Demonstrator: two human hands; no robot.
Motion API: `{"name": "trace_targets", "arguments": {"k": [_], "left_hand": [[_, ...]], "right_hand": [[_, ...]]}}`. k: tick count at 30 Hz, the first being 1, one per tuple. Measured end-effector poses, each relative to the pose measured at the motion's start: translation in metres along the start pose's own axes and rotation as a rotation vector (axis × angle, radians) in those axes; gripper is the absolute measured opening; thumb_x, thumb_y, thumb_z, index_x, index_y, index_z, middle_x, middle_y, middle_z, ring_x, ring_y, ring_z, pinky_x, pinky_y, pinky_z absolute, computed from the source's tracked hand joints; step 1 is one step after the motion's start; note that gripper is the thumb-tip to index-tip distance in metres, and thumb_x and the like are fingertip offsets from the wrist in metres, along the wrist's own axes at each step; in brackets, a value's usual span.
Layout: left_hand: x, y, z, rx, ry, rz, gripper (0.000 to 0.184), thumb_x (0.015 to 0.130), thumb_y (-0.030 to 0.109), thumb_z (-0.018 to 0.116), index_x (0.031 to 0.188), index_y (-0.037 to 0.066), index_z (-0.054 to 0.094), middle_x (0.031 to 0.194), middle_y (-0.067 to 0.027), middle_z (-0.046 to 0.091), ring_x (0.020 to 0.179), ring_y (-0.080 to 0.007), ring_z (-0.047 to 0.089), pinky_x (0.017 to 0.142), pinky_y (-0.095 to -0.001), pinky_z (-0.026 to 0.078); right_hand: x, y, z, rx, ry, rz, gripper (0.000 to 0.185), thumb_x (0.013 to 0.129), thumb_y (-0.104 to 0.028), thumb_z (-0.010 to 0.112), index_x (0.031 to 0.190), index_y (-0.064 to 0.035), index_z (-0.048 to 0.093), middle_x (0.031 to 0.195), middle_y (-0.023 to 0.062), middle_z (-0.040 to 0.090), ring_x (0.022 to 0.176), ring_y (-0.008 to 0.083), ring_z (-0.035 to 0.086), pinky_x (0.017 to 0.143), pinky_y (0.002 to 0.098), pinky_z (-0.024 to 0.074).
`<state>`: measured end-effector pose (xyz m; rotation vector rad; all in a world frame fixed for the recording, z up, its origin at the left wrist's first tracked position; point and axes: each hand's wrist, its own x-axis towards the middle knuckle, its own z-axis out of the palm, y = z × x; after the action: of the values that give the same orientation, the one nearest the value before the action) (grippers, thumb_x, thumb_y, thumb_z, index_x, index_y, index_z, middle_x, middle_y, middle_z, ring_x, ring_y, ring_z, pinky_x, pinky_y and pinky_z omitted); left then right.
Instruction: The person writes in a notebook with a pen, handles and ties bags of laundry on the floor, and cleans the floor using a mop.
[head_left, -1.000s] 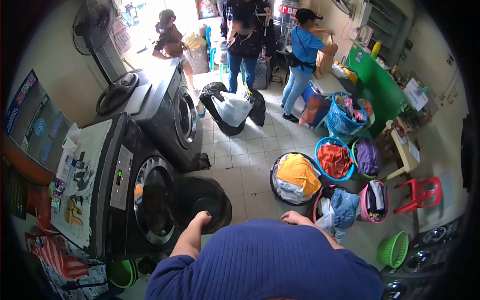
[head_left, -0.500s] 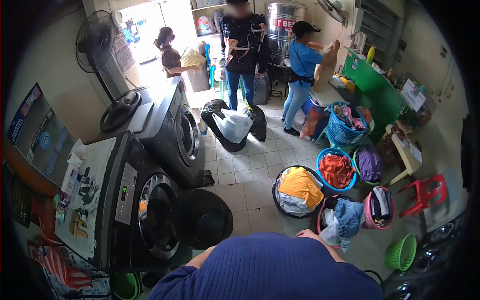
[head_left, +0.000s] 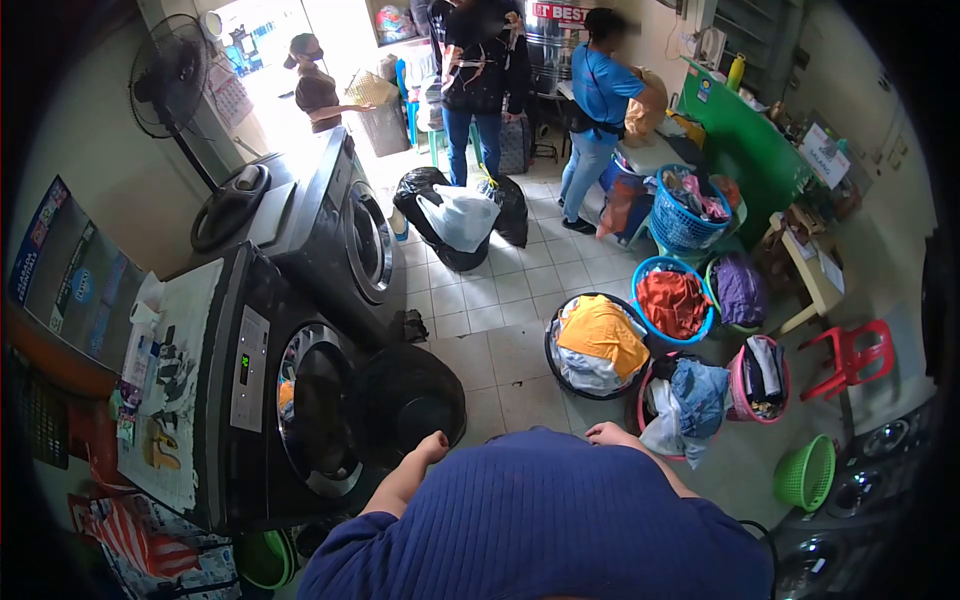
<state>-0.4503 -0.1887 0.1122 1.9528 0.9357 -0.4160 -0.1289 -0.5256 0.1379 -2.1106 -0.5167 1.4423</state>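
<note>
My left hand (head_left: 432, 447) is in front of my body at the near rim of a black round tub (head_left: 405, 400); I cannot tell whether they touch. Its fingers look curled, with nothing visible in them. Beyond my chest on the other side, my right hand (head_left: 608, 434) shows only in part, its fingers partly hidden. Nearest to it is a pink basket (head_left: 642, 412) with jeans and a white bag. A black tub (head_left: 552, 365) of clothes, an orange cloth (head_left: 600, 335) on top, stands ahead. Beside the left arm is a front-loading washer (head_left: 250, 350) with clothes behind its round glass.
Several full laundry baskets, one blue (head_left: 640, 310), line the right. A red stool (head_left: 850, 360) and green basket (head_left: 806, 472) stand farther right. Black garbage bags (head_left: 462, 255) lie on the tiles ahead. Three people stand beyond, one in blue (head_left: 605, 90) by a green counter (head_left: 740, 135).
My left hand has come into view by the black tub. My right hand shows a little higher. The view has shifted slightly. At the counter, the person in blue has lowered their arms.
</note>
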Motion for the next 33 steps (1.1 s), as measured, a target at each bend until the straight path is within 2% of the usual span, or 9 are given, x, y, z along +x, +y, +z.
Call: {"name": "trace_targets", "arguments": {"k": [4, 11, 13, 15, 18, 21, 28, 30, 33], "left_hand": [[0.027, -0.055, 0.051, -0.103, -0.167, -0.028, 0.027, 0.062, 0.020, 0.066, 0.082, 0.006, 0.053, 0.078, -0.0095, 0.058, 0.074, -0.0188, 0.054, 0.064, -0.0306, 0.043], [0.032, -0.069, 0.070, -0.110, -0.195, 0.024, 0.029, 0.062, 0.022, 0.066, 0.082, 0.006, 0.053, 0.078, -0.0094, 0.058, 0.074, -0.0183, 0.054, 0.064, -0.0306, 0.043], [0.027, -0.051, 0.056, -0.087, -0.161, 0.038, 0.029, 0.062, 0.022, 0.066, 0.082, 0.005, 0.053, 0.078, -0.0094, 0.058, 0.074, -0.0181, 0.053, 0.064, -0.0306, 0.043], [-0.030, 0.018, 0.005, -0.090, -0.143, 0.051, 0.022, 0.065, 0.017, 0.062, 0.081, 0.006, 0.053, 0.077, -0.0092, 0.058, 0.073, -0.0194, 0.054, 0.064, -0.0303, 0.043], [0.000, 0.002, 0.011, 0.047, -0.073, 0.053, 0.016, 0.066, 0.013, 0.058, 0.078, 0.006, 0.052, 0.075, -0.0091, 0.058, 0.071, -0.0205, 0.055, 0.063, -0.0302, 0.044], [0.013, -0.011, 0.017, -0.023, -0.052, 0.092, 0.013, 0.066, 0.010, 0.056, 0.078, 0.007, 0.053, 0.074, -0.0089, 0.057, 0.069, -0.0210, 0.055, 0.062, -0.0298, 0.044], [-0.009, 0.013, 0.015, -0.073, -0.118, 0.042, 0.023, 0.063, 0.020, 0.063, 0.079, 0.006, 0.054, 0.075, -0.0088, 0.058, 0.071, -0.0188, 0.054, 0.063, -0.0285, 0.043], [0.001, -0.002, 0.027, -0.123, -0.148, 0.006, 0.025, 0.063, 0.021, 0.065, 0.079, 0.006, 0.054, 0.076, -0.0084, 0.058, 0.071, -0.0183, 0.054, 0.063, -0.0288, 0.043], [0.038, -0.057, 0.058, -0.186, -0.210, -0.014, 0.027, 0.062, 0.022, 0.066, 0.080, 0.006, 0.054, 0.076, -0.0081, 0.058, 0.073, -0.0180, 0.053, 0.063, -0.0295, 0.042]], "right_hand": [[-0.016, 0.006, -0.001, -0.111, 0.024, 0.014, 0.029, 0.066, -0.014, 0.057, 0.094, -0.0096, 0.061, 0.072, 0.0045, 0.061, 0.057, 0.0118, 0.055, 0.054, 0.0247, 0.0450], [-0.018, 0.026, -0.003, -0.080, 0.012, 0.050, 0.030, 0.064, -0.013, 0.058, 0.094, -0.0096, 0.061, 0.075, 0.0051, 0.061, 0.062, 0.0110, 0.056, 0.057, 0.0237, 0.0456], [-0.025, 0.017, -0.003, -0.058, 0.009, 0.066, 0.030, 0.065, -0.013, 0.058, 0.094, -0.0096, 0.060, 0.073, 0.0042, 0.061, 0.061, 0.0104, 0.055, 0.054, 0.0235, 0.0450], [-0.025, 0.011, -0.006, -0.036, 0.008, 0.078, 0.030, 0.065, -0.012, 0.058, 0.095, -0.0096, 0.060, 0.072, 0.0032, 0.060, 0.059, 0.0097, 0.054, 0.051, 0.0234, 0.0444], [-0.017, 0.013, -0.004, -0.025, -0.008, 0.063, 0.029, 0.067, -0.013, 0.056, 0.096, -0.0107, 0.059, 0.070, 0.0014, 0.059, 0.054, 0.0088, 0.052, 0.046, 0.0230, 0.0418], [-0.006, 0.015, -0.004, 0.034, -0.005, 0.075, 0.029, 0.068, -0.013, 0.055, 0.097, -0.0122, 0.058, 0.070, 0.0007, 0.058, 0.051, 0.0082, 0.050, 0.042, 0.0229, 0.0390], [0.000, 0.016, -0.003, 0.145, -0.063, 0.098, 0.030, 0.068, -0.013, 0.056, 0.098, -0.0132, 0.058, 0.072, 0.0006, 0.057, 0.052, 0.0077, 0.050, 0.039, 0.0213, 0.0352], [-0.009, 0.005, -0.001, 0.176, -0.057, 0.098, 0.028, 0.071, -0.006, 0.056, 0.099, -0.0013, 0.054, 0.071, 0.0046, 0.056, 0.055, 0.0087, 0.051, 0.051, 0.0214, 0.0429], [-0.018, -0.005, 0.001, 0.121, -0.063, 0.103, 0.028, 0.072, -0.006, 0.056, 0.099, -0.0030, 0.055, 0.072, 0.0037, 0.057, 0.056, 0.0084, 0.051, 0.052, 0.0218, 0.0433]]}}
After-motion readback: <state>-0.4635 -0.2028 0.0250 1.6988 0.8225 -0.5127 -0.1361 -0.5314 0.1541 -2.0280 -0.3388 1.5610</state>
